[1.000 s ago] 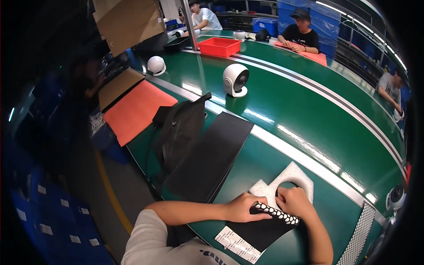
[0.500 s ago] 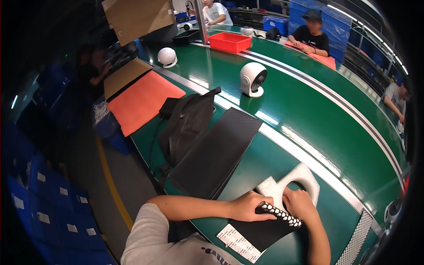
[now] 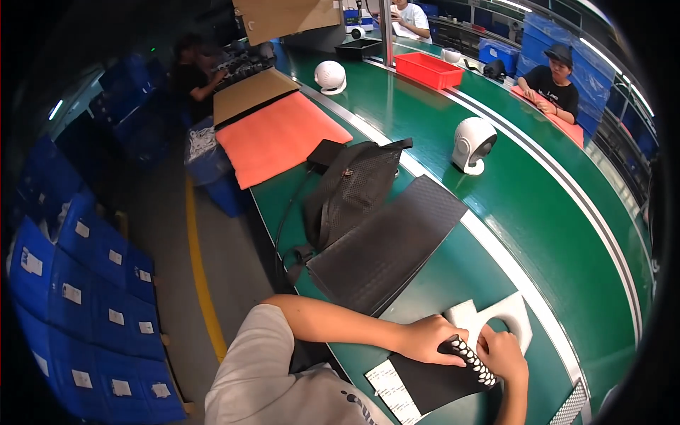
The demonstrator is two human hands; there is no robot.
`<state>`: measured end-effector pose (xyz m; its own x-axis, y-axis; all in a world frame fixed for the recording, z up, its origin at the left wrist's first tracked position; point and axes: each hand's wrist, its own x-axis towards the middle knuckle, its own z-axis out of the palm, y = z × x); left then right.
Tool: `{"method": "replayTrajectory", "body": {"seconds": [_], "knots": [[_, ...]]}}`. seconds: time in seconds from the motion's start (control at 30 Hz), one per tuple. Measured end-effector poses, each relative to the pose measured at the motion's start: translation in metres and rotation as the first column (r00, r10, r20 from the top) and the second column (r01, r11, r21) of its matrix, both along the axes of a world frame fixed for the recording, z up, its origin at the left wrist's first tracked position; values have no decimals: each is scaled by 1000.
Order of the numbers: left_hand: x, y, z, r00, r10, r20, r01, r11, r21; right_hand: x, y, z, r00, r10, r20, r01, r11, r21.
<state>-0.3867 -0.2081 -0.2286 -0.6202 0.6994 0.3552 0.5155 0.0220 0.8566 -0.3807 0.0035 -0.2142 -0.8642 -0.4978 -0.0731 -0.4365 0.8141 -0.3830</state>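
Observation:
My left hand (image 3: pixel 433 340) pinches the upper edge of a black flexible sheet (image 3: pixel 440 386) whose folded edge bears rows of white dots (image 3: pixel 479 363). Close by on the right, my right hand (image 3: pixel 504 354) has its fingers curled at the opening of a white foam piece (image 3: pixel 523 320). What those fingers grip is hidden. The foam, with a rounded cut-out, rests on the green bench just beyond both hands. White paper with rows of small print (image 3: pixel 394 397) lies along the left side of the black sheet.
Dark flat padded sheets (image 3: pixel 389 244) and a black mesh bag (image 3: pixel 350 188) lie left of my hands. Further off are orange foam sheets (image 3: pixel 283 138), white cameras (image 3: pixel 473 145) and a red bin (image 3: pixel 428 71). A person (image 3: pixel 552 85) sits across the bench.
The view has swung left, so the scene sits further right in the picture. My hands stay at the dotted sheet and foam, with little visible change in their hold.

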Motion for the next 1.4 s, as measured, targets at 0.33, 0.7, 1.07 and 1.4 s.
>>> {"method": "replayTrajectory", "body": {"seconds": [0.33, 0.7, 1.07, 1.4], "knots": [[-3, -1, -9, 1000, -19, 8, 19, 1000, 8, -8, 16, 17, 845, 149, 514, 0, 960, -279], [-6, -3, 1, 999, -48, 1, 48, 998, -39, -16, 27, 18, 685, 303, 663, 40, 892, -450], [-4, -15, 6, 999, -35, 9, 35, 997, -73, -17, 15, 17, 616, 236, 752, 201, 875, -440], [-19, -25, -3, 999, -41, -33, 41, 999, 8, -25, 4, 5, 727, 207, 654, 176, 865, -470]]}}
